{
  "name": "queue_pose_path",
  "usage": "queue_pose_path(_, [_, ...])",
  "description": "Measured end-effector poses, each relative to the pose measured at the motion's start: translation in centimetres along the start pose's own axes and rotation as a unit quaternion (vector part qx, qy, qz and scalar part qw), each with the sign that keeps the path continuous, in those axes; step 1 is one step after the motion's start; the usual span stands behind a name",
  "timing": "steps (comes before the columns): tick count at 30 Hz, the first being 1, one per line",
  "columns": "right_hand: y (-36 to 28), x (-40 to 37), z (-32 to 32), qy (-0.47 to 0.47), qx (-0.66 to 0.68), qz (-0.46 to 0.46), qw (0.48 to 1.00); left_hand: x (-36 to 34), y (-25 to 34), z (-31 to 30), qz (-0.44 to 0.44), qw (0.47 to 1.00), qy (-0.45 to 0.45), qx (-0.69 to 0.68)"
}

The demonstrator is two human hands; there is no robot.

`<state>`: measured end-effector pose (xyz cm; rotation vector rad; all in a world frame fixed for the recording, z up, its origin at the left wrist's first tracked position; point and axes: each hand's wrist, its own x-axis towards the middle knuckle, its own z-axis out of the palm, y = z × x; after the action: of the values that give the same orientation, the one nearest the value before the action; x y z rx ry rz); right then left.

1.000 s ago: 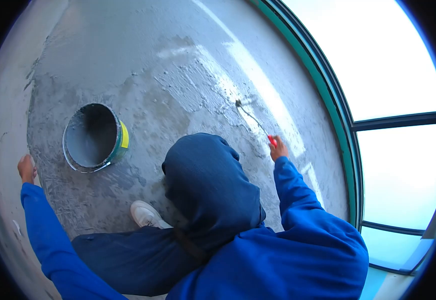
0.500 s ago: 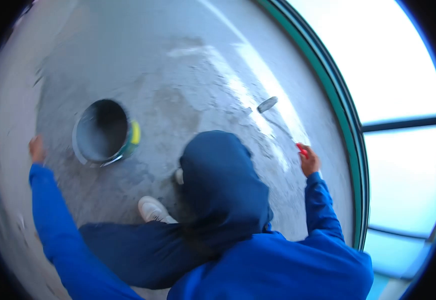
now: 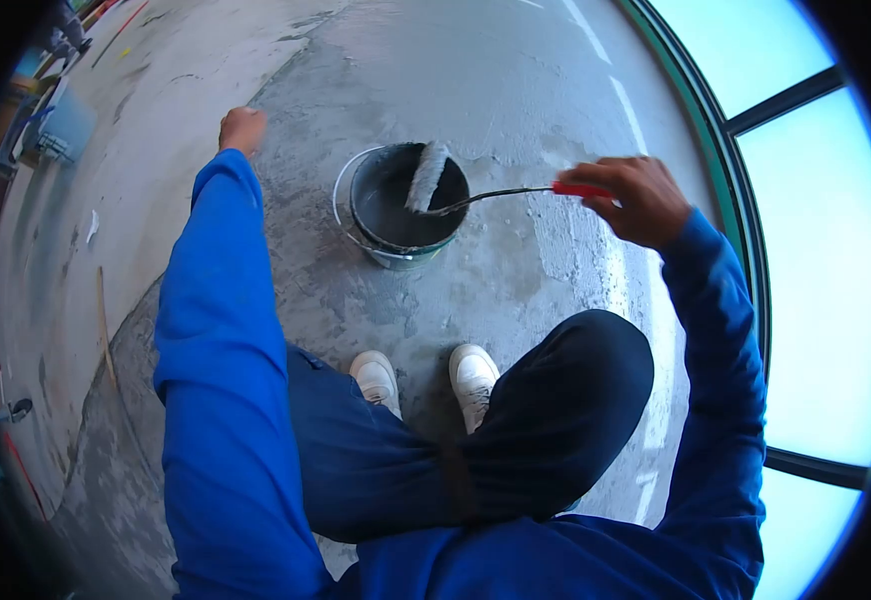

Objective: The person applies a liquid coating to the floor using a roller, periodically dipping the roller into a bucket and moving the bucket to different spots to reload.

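Note:
A paint roller [image 3: 429, 177] with a pale grey nap lies over the mouth of a dark bucket [image 3: 403, 255], its wire frame crossing the right rim. My right hand [image 3: 636, 200] is closed round the roller's red handle, to the right of the bucket. My left hand [image 3: 243, 131] is held out at the upper left, away from the bucket and touching nothing I can see; its fingers look curled in. The bucket stands on the grey floor [image 3: 356, 300] in front of my shoes, its wire bail hanging at the left side.
Glass panes in a green and black frame [image 3: 741, 200] run along the right. At the far left stand a pale blue-grey bin [image 3: 68, 125] and other items. A thin stick [image 3: 106, 325] lies on the left floor. My white shoes [image 3: 474, 375] are below the bucket.
The roller has moved from the floor on the right to over the bucket, with my right hand still on its handle. The view has shifted, and both my shoes now show.

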<state>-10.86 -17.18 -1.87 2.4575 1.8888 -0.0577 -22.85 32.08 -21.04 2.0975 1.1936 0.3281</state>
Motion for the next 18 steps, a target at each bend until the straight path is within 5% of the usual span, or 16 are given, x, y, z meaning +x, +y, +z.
queue_pose_path(6, [-4.7, 9.8, 4.1, -0.102, -0.166, -0.07, 0.978, -0.5, 0.4, -0.8, -0.007, 1.0, 0.007, 0.002])
queue_pose_path(10, [-6.0, 12.8, 7.6, -0.12, -0.155, -0.105, 0.975, -0.4, -0.2, -0.6, -0.02, 1.0, 0.022, 0.004])
queue_pose_path(18, [-4.4, 9.5, 7.4, -0.086, -0.136, -0.072, 0.984, -0.5, -0.7, -1.1, -0.016, 1.0, -0.013, -0.002])
